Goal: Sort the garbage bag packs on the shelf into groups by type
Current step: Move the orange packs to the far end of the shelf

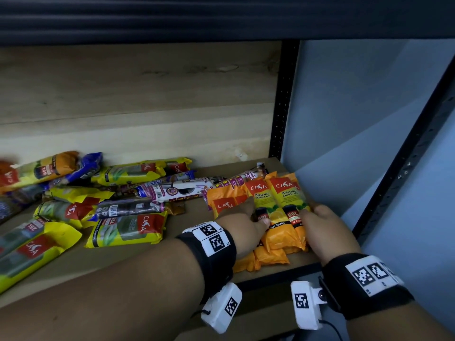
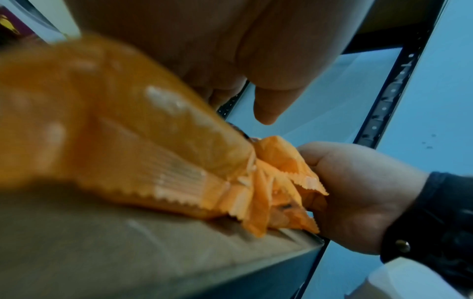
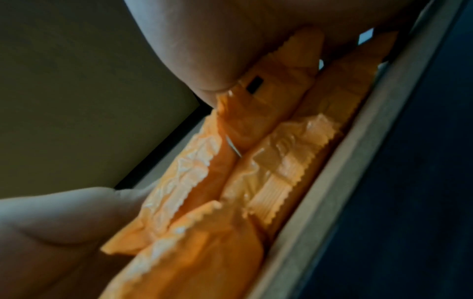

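Orange packs (image 1: 278,217) sit lower right of the frame; we've got left hand (image 1: 242,223) and right hand (image 1: 327,230) curled round them, squaring the group. Next up, probably the yellow packs (image 1: 128,230) at left.

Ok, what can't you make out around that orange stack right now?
- Left hand fingertips: head view, hidden behind the orange packs.
- How many packs are stacked: lower ones covered.
- Pack print: both wrist views, blurred.
- Far-left yellow packs: cut off by the frame edge.
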